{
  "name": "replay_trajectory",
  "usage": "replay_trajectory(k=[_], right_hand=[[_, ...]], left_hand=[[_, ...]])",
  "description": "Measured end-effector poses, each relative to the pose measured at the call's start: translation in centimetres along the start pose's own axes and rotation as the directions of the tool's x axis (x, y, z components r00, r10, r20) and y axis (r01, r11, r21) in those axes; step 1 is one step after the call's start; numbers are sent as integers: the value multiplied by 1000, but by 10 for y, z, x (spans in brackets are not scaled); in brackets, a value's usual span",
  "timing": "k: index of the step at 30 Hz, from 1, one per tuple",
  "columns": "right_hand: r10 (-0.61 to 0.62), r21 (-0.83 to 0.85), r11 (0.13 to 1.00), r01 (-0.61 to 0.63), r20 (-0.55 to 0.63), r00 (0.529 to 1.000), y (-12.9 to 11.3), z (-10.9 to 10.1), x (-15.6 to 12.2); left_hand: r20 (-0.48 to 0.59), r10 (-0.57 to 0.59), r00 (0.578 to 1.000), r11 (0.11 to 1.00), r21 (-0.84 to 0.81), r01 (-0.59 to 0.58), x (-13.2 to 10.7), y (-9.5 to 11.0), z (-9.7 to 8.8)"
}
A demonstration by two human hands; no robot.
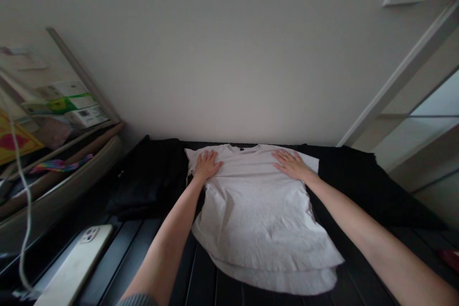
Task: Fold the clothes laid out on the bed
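A pale grey T-shirt point(258, 215) lies flat on a black surface, its collar at the far side and its hem folded or doubled near me. My left hand point(207, 165) rests palm down on the shirt's upper left, near the shoulder, with fingers spread. My right hand point(292, 165) presses flat on the opposite shoulder area, also with fingers apart. Neither hand grips the fabric.
A dark folded cloth point(147, 177) lies left of the shirt. A white-cased phone point(73, 267) and a white cable point(22, 201) are at lower left. Boxes and papers point(68, 105) sit on a shelf at left. A wall point(229, 48) rises behind.
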State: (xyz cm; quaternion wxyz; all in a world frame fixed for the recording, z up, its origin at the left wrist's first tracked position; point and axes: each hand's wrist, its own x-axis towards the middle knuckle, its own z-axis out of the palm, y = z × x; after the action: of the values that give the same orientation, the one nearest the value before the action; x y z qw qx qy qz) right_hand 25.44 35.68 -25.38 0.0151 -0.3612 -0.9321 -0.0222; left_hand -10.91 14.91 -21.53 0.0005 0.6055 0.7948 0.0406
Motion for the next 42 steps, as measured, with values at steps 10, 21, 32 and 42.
replay_trajectory(k=[10, 21, 32, 42], right_hand=[[-34, 21, 999, 33, 58, 998, -10, -5, -37], [178, -193, 955, -226, -239, 955, -51, -28, -51], [-258, 227, 932, 282, -129, 958, -148, -57, -190], [-332, 267, 909, 319, 2, 943, -110, -83, -244]], left_hand=[[10, -29, 1000, 999, -22, 29, -37, 26, 5], [-102, 173, 980, 953, -234, -193, -79, 59, -40], [114, 442, 889, 866, -313, -390, -199, 46, -63], [211, 504, 838, 769, -552, -323, -227, 8, -93]])
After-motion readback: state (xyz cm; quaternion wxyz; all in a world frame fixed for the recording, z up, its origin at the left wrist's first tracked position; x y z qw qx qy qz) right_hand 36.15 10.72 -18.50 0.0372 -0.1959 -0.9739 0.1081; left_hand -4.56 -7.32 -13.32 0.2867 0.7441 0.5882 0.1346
